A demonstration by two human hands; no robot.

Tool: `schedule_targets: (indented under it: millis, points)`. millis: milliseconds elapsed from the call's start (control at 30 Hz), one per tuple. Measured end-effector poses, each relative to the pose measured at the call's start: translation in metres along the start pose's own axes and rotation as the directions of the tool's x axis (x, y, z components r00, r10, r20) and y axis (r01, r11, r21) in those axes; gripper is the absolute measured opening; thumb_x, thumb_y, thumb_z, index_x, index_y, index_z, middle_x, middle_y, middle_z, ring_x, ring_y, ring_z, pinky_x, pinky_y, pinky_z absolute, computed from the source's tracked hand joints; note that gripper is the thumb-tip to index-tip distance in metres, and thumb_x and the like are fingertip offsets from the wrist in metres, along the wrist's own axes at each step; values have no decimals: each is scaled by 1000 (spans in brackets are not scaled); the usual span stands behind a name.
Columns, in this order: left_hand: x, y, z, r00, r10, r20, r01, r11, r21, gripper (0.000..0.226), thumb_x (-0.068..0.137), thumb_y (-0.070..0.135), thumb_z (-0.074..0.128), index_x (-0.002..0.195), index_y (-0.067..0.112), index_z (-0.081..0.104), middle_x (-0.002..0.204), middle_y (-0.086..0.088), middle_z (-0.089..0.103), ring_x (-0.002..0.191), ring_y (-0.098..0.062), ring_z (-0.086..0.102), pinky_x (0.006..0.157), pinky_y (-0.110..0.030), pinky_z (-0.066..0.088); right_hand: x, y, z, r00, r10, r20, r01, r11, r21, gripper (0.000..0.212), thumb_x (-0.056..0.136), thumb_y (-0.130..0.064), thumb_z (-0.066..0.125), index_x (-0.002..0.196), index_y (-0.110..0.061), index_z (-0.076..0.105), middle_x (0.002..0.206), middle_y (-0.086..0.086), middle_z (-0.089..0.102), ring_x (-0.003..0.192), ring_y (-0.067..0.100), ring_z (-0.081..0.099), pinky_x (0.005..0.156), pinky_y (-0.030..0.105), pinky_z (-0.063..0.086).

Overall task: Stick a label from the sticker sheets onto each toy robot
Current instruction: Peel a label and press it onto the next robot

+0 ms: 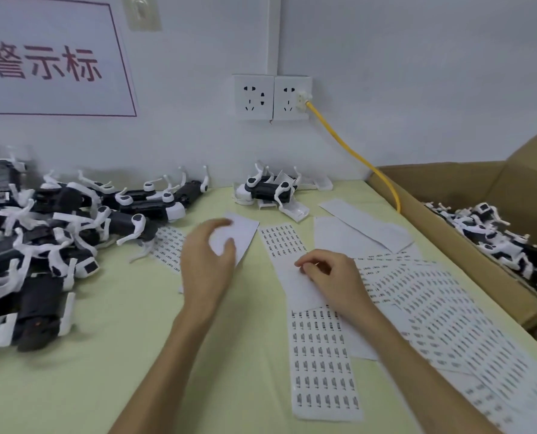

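Observation:
Several black-and-white toy robots (57, 233) lie piled on the left of the yellow-green table. A single toy robot (268, 189) lies at the back by the wall. Sticker sheets (323, 361) printed with rows of small labels cover the middle and right. My left hand (207, 261) hovers with loosely curved fingers over a blank white sheet (245, 233) and holds nothing. My right hand (326, 274) rests on a partly used sheet (281, 241), its fingertips pinched together at the sheet's blank part; whether a label is between them is too small to tell.
A cardboard box (448, 220) with more toy robots stands at the right edge. A yellow cable (355, 155) runs from the wall socket (292, 97) down behind the box. Blank backing sheets (364, 230) lie at the back right. A white sign (48, 57) hangs on the wall.

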State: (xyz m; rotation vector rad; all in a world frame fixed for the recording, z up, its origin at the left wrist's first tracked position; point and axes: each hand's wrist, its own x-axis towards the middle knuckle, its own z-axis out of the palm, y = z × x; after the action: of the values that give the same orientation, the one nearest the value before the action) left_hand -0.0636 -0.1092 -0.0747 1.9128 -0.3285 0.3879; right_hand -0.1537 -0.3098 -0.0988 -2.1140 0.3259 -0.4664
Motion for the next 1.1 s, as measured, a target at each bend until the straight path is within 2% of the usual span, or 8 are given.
schedule_targets:
  millis: [133, 200, 433, 533, 667, 867, 1000, 1100]
  points:
    - [47, -21, -31, 945, -62, -321, 158, 946, 284, 47, 86, 14, 71, 133, 11, 62, 142, -15, 54, 131, -36, 47, 105, -45, 35, 1, 0, -2, 1000, 15, 1, -16, 1000, 23, 29, 93, -5, 63, 83, -29, 76, 79, -19, 74, 79, -1, 68, 71, 8, 46]
    - [60, -40, -46, 912, -152, -382, 290, 896, 336, 50, 89, 21, 71, 136, 13, 57, 144, -17, 49, 134, -37, 44, 107, -52, 35, 0, 0, -3, 1000, 11, -3, -11, 1000, 23, 29, 94, -5, 63, 84, -28, 76, 77, -16, 74, 77, 0, 68, 72, 11, 48]
    - [58, -73, -63, 952, -186, -241, 206, 977, 62, 18, 103, 12, 60, 121, 12, 63, 101, -7, 68, 93, -23, 68, 91, -37, 52, 0, -1, -4, 1000, 27, -9, -26, 998, 49, 27, 94, -6, 62, 84, -26, 76, 74, -7, 73, 71, 3, 66, 75, 21, 53]
    - [59, -59, -62, 953, -128, -276, 132, 991, -5, 14, 105, 19, 60, 113, 9, 65, 84, -8, 70, 72, -9, 68, 77, -17, 53, 0, -1, -3, 1000, 25, -15, -24, 997, 75, 27, 94, -4, 61, 84, -25, 76, 72, -5, 73, 69, 3, 65, 74, 21, 53]
    - [62, -31, -64, 947, -119, -300, 55, 976, -212, 8, 105, 18, 58, 109, 15, 65, 85, -8, 71, 72, -13, 71, 81, -33, 60, 0, 0, -3, 999, 27, -24, -24, 992, 123, 27, 94, -1, 60, 85, -21, 76, 71, -3, 72, 67, 1, 66, 72, 17, 50]
    - [39, 30, -46, 981, 89, -173, -162, 868, -470, 19, 105, 6, 56, 99, 22, 62, 74, 10, 75, 72, -8, 73, 76, -25, 60, -2, -4, -4, 992, -7, -129, 32, 982, 187, 25, 95, 0, 59, 87, -16, 77, 69, -2, 70, 64, 7, 64, 65, 21, 51]
    - [2, 48, -10, 986, 168, -15, -148, 818, -557, 11, 104, 2, 58, 107, 13, 62, 86, -12, 76, 82, -21, 76, 83, -31, 59, -6, -5, -6, 975, -49, -218, 115, 947, 300, 24, 97, -2, 58, 87, -16, 75, 66, 7, 67, 59, 18, 62, 54, 27, 51]
    - [-27, 48, 15, 988, 134, 76, -61, 796, -602, 15, 101, -1, 60, 107, 12, 63, 88, -13, 77, 86, -25, 76, 84, -30, 58, -7, -9, -6, 976, -68, -207, 143, 916, 374, 19, 98, -19, 55, 93, -18, 73, 68, 11, 67, 53, 21, 61, 53, 25, 46]
